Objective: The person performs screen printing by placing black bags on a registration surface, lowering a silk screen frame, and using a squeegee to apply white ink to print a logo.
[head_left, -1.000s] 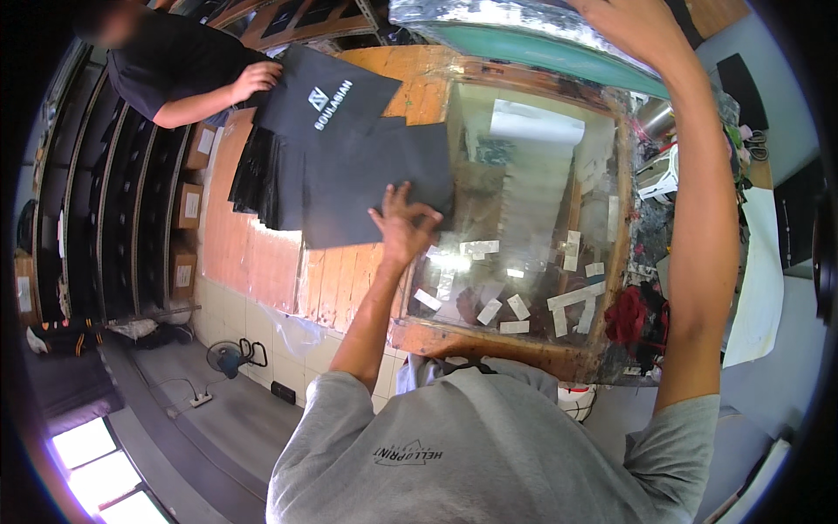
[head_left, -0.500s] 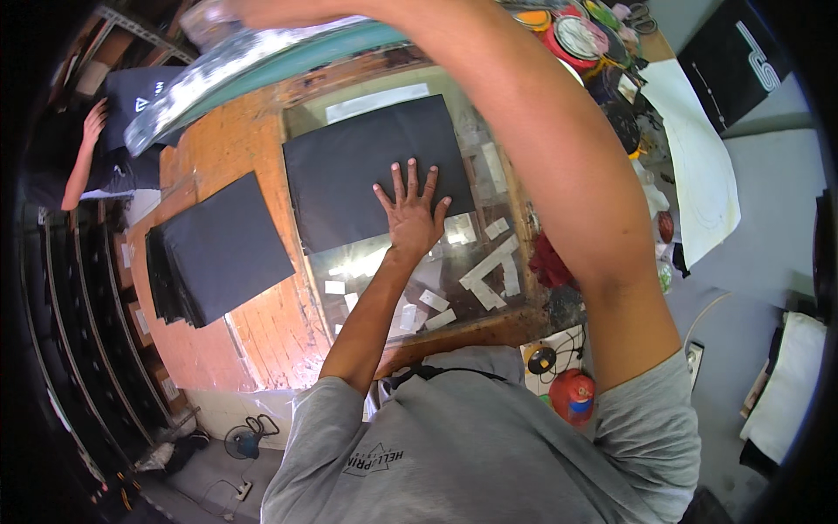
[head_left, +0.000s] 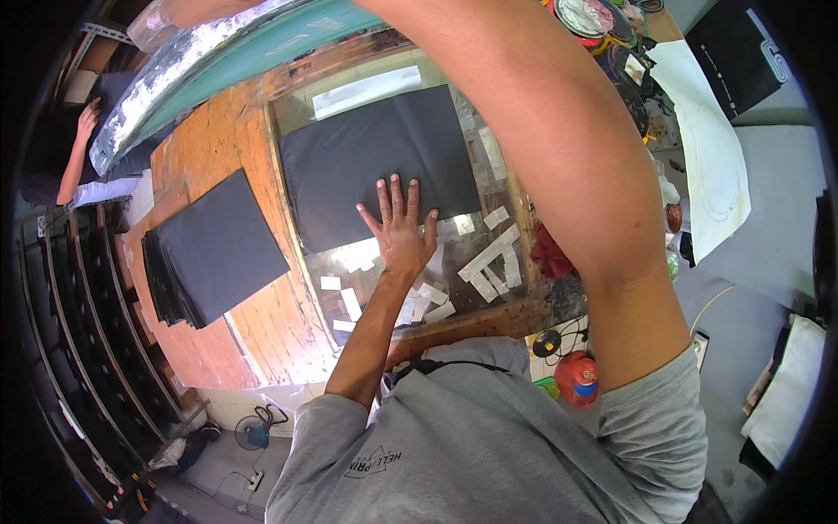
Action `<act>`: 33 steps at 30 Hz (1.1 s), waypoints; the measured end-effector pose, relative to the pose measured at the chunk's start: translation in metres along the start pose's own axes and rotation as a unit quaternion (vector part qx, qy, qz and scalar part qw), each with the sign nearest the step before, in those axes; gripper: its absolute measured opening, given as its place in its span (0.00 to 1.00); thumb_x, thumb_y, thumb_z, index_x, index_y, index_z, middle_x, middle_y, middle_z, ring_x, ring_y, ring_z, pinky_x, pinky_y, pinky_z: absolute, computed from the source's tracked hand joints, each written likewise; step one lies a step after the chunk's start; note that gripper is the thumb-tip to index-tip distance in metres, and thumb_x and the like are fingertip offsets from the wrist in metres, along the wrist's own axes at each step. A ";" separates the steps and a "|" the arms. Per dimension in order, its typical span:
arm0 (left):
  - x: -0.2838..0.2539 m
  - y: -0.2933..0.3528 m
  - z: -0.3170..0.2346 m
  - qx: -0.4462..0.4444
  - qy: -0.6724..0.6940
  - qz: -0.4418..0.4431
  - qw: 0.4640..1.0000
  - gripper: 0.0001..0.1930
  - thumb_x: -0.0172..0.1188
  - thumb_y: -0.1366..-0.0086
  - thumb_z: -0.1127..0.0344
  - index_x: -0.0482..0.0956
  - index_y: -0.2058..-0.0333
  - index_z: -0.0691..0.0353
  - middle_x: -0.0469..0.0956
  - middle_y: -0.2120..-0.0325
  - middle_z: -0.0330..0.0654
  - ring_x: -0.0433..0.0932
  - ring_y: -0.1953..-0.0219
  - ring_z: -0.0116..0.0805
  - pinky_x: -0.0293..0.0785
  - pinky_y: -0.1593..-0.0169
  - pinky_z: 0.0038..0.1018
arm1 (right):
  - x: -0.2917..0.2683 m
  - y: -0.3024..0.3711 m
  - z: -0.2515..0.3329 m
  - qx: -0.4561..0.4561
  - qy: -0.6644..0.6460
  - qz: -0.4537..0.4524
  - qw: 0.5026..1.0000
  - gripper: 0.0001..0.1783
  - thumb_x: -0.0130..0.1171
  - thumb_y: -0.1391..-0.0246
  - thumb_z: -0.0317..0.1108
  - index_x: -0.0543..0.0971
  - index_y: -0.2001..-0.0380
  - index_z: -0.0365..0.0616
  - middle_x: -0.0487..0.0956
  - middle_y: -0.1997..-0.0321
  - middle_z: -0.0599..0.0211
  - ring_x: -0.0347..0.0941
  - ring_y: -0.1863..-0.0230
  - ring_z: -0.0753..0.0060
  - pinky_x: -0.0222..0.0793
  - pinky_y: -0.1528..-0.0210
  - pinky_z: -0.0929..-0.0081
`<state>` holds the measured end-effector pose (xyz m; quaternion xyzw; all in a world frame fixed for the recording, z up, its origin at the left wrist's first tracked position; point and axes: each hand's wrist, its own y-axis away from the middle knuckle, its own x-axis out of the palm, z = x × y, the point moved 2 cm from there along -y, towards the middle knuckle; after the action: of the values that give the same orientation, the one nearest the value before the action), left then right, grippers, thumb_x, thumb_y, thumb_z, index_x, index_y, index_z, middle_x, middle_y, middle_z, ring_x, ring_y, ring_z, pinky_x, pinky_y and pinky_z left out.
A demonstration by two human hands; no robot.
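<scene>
My left hand lies flat, fingers spread, on the near edge of a black rectangular sheet. The sheet rests on a glass panel set into a wooden table. My right arm reaches up across the view toward the far left. There, at the top edge, my right hand is at the end of a raised, tilted screen-printing frame with green mesh and a silvery side. Its fingers are not clearly visible. A fanned stack of similar black sheets sits on the wood to the left.
White tape strips stick to the glass. Another person's hand shows at the far left, above black rack shelves. Cluttered containers stand at the back right. A red round container and a small fan are lower down.
My left hand has slid slightly left and toward me over the black sheet. My right arm and the screen frame have shifted left in the view, which has itself moved a little.
</scene>
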<state>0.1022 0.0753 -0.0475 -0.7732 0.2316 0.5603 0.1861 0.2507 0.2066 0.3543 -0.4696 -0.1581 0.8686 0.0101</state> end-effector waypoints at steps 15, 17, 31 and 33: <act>0.001 0.000 -0.001 0.014 0.006 -0.016 1.000 0.32 0.50 0.26 0.46 0.66 0.30 0.57 0.50 0.25 0.56 0.40 0.21 0.57 0.26 0.29 0.73 | 0.022 -0.027 -0.008 -0.042 0.070 0.031 0.996 0.20 0.56 0.34 0.44 0.83 0.60 0.34 0.76 0.76 0.62 0.70 0.76 0.74 0.73 0.75 0.76; -0.012 0.000 -0.002 -0.007 0.044 0.019 0.999 0.30 0.53 0.26 0.49 0.69 0.31 0.58 0.52 0.25 0.57 0.42 0.21 0.57 0.25 0.29 0.73 | 0.028 -0.031 -0.007 -0.003 0.034 0.080 0.996 0.17 0.54 0.32 0.42 0.82 0.64 0.38 0.71 0.80 0.68 0.59 0.83 0.77 0.68 0.78 0.71; -0.090 0.096 0.019 -0.428 0.832 -0.043 0.351 0.32 0.57 0.26 0.49 0.60 0.35 0.64 0.63 0.41 0.51 0.66 0.39 0.49 0.69 0.36 0.53 | 0.231 0.107 -0.100 0.079 0.140 0.025 0.987 0.40 0.61 0.54 0.15 0.75 0.35 0.52 0.73 0.59 0.59 0.68 0.54 0.60 0.57 0.51 0.58; -0.065 0.096 0.025 -0.444 0.827 -0.047 0.341 0.30 0.58 0.26 0.51 0.62 0.36 0.65 0.64 0.43 0.50 0.67 0.41 0.48 0.70 0.38 0.52 | 0.253 0.075 -0.137 0.053 0.173 -0.045 0.982 0.42 0.60 0.54 0.14 0.74 0.34 0.56 0.73 0.59 0.61 0.68 0.53 0.60 0.57 0.50 0.59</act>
<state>0.0109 0.0198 0.0042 -0.8203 -0.0524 -0.3546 -0.4456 0.2314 0.2135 0.0575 -0.6040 -0.1284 0.7800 0.1014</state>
